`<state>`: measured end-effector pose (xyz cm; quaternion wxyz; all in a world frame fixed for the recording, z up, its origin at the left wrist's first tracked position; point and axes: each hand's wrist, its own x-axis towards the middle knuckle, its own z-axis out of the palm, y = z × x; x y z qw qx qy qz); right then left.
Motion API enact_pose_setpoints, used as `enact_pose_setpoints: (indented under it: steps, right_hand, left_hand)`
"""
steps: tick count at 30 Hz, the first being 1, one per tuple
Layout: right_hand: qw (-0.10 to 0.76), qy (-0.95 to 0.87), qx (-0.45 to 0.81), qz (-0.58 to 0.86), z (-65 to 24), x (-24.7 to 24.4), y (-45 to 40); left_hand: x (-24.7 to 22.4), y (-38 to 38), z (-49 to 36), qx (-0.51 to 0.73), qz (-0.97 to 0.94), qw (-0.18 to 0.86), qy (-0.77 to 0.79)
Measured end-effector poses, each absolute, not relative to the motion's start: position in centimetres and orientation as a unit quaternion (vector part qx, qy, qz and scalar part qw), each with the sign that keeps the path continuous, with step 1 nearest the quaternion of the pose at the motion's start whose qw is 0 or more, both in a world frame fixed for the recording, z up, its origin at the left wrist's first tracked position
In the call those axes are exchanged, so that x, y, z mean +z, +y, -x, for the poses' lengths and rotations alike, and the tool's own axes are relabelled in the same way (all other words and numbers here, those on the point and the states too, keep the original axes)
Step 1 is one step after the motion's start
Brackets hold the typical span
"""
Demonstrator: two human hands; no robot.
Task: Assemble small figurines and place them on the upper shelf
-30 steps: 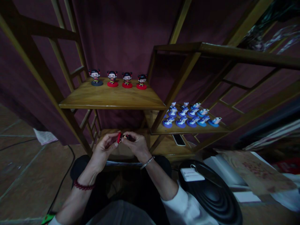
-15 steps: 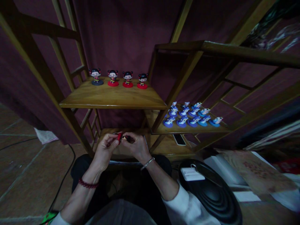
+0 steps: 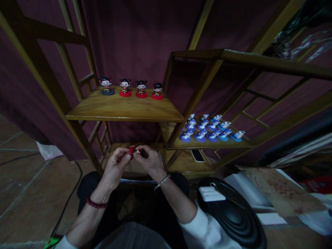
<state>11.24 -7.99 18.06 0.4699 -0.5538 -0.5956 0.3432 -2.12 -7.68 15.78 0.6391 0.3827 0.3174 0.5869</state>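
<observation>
My left hand (image 3: 118,162) pinches a red round base (image 3: 131,151) between thumb and fingers. My right hand (image 3: 150,160) is closed on a small dark-haired figurine (image 3: 138,151), held sideways against that base; whether the two are joined I cannot make out. Both hands meet in front of the lower shelf, above my lap. Higher up, a row of several similar black-haired figurines (image 3: 141,89) stands upright on a wooden shelf (image 3: 124,110); the leftmost has a dark grey base, the others red ones.
Several blue and purple figurines (image 3: 213,135) stand on a shelf to the right. Below them lies a phone (image 3: 197,155). A black ridged stool (image 3: 233,214) bears a white box (image 3: 211,193). Wooden posts (image 3: 194,100) frame the shelves. A cable (image 3: 68,197) crosses the floor at left.
Both hands keep their grip on the figurine and base, which have turned slightly. The view has shifted a little.
</observation>
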Motion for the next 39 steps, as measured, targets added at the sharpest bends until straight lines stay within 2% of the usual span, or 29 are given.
enact_pose_setpoints:
  steps: [5, 13, 39]
  right_hand:
    - [0.441, -0.627, 0.267, 0.583, -10.9, 18.4, -8.4]
    - [0.474, -0.619, 0.269, 0.565, -10.6, 18.5, -8.6]
    - [0.402, -0.746, 0.219, 0.484, -11.8, 19.7, -8.4]
  left_hand:
    - [15.7, -7.8, 1.8, 0.594, -0.298, 0.681, 0.308]
    - [15.9, -8.1, 1.6, 0.575, -0.240, 0.724, 0.294]
    - [15.7, -8.5, 2.2, 0.565, -0.240, 0.742, 0.269]
